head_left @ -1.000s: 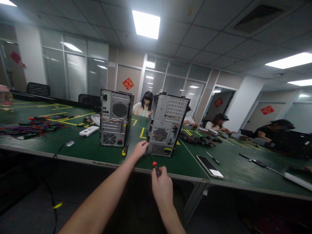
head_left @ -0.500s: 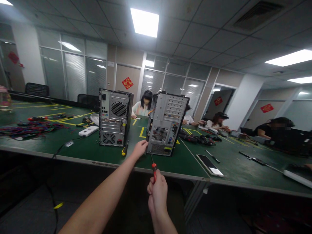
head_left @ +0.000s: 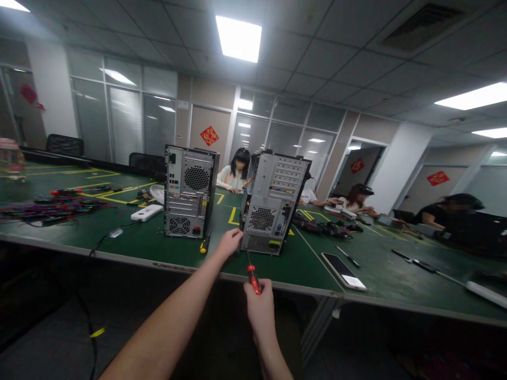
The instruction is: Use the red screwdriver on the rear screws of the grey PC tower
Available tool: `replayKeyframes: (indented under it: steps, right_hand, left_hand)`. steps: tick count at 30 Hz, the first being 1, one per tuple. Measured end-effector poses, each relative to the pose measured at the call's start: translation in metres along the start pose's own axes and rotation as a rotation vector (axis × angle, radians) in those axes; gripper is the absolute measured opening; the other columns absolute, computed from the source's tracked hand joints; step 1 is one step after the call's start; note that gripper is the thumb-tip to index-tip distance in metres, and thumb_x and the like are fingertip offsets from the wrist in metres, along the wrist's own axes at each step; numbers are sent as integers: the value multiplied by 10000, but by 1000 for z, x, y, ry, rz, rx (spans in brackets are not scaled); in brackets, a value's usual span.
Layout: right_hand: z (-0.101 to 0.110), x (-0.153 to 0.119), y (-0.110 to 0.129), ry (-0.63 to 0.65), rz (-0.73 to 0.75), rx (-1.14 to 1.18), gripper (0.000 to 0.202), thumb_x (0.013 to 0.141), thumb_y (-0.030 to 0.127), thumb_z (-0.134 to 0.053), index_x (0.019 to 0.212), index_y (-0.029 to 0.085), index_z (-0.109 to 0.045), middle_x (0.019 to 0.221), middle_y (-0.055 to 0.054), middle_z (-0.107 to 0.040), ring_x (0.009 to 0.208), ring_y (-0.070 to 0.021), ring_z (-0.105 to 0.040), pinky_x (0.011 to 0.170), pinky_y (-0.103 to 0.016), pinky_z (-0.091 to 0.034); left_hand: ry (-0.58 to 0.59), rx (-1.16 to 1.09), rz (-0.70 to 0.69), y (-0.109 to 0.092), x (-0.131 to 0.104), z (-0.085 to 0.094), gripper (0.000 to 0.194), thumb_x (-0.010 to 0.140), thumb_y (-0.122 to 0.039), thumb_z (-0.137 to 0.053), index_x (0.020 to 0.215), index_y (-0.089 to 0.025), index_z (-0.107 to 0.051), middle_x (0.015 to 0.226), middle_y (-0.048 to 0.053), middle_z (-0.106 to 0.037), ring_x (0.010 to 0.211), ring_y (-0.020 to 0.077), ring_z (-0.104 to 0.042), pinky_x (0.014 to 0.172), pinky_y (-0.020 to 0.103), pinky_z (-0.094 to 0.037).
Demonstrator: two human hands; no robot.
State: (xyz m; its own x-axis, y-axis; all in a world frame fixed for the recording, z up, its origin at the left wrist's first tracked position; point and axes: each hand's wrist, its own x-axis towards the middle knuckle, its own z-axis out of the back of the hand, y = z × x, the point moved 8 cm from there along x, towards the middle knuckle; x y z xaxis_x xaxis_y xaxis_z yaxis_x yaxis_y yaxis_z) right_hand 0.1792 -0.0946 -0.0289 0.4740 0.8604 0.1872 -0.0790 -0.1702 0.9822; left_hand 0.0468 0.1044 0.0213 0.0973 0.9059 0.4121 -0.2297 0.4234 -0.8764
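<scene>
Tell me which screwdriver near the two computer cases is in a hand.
The red and black screwdriver, gripped in the right hand; the yellow and black one lies on the table.

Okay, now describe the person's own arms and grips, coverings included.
The left forearm and right forearm are bare, with no sleeves in view. The left grip and right grip wear no gloves. No watch or bracelet shows; rings are too small to tell.
</scene>
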Motion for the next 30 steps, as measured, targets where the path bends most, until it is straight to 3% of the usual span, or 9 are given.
replayKeyframes:
  steps: [2, 5, 8, 11, 14, 18, 25, 30]
  right_hand:
    - [8, 2, 9, 14, 49, -130, 238, 782, 363, -726, 781, 254, -515, 554, 86, -479, 496, -135, -464, 514, -247, -314]
    - [10, -2, 36, 0, 342, -687, 104, 951, 315, -552, 947, 227, -609, 769, -17, -632, 684, -197, -634, 604, -272, -395]
    - [2, -6, 43, 13, 493, -1075, 249, 1034, 263, -453, 1208, 187, -613, 978, -93, -680, 762, -208, -706, 613, -271, -443]
    - [-9, -6, 41, 117, 570, -1307, 293, 1015, 181, -492, 1291, 174, -591, 999, -102, -675, 737, -194, -719, 578, -254, -461]
    - [-18, -5, 48, 223, 687, -1418, 379, 936, 61, -524, 1297, 150, -598, 988, -122, -684, 772, -213, -723, 586, -260, -494]
    - [-24, -2, 68, 305, 796, -1534, 364, 909, 34, -481, 1228, 110, -639, 1005, -190, -710, 835, -264, -716, 581, -297, -504]
    - [-32, 1, 74, 390, 766, -1541, 296, 936, 56, -472, 1171, 57, -652, 943, -209, -735, 756, -268, -742, 592, -313, -504]
    - [-28, 5, 72, 363, 702, -1516, 235, 980, 143, -507, 1171, 79, -630, 920, -180, -744, 782, -269, -764, 614, -292, -499]
  left_hand:
    - [2, 0, 2, 1, 0, 0, 272, 891, -370, -511, 723, -193, -631, 701, -1, -632, 706, 164, -572, 671, 247, -426]
    - [4, -12, -6, 2, 1, -1, 279, 892, -382, -512, 730, -194, -639, 720, 3, -646, 709, 164, -577, 678, 249, -431]
    - [6, -21, -9, 4, 1, -2, 275, 888, -381, -512, 733, -195, -643, 729, 4, -650, 701, 162, -572, 687, 253, -431]
    - [5, -25, -16, 5, 2, -2, 276, 888, -380, -510, 729, -195, -639, 730, 5, -650, 703, 164, -572, 686, 256, -429]
    - [1, -29, -25, 4, 2, -2, 275, 884, -377, -513, 716, -196, -633, 722, 7, -646, 705, 168, -573, 680, 260, -427]
    - [3, -26, -19, 3, 2, -2, 270, 877, -376, -513, 702, -200, -621, 709, 2, -637, 697, 166, -566, 674, 259, -422]
    - [3, -32, -22, 0, 1, 0, 264, 877, -350, -517, 687, -192, -610, 688, -1, -624, 709, 160, -565, 671, 250, -412]
    - [2, -25, -22, 0, 1, 0, 270, 878, -345, -513, 682, -188, -612, 677, -6, -620, 708, 158, -559, 690, 252, -415]
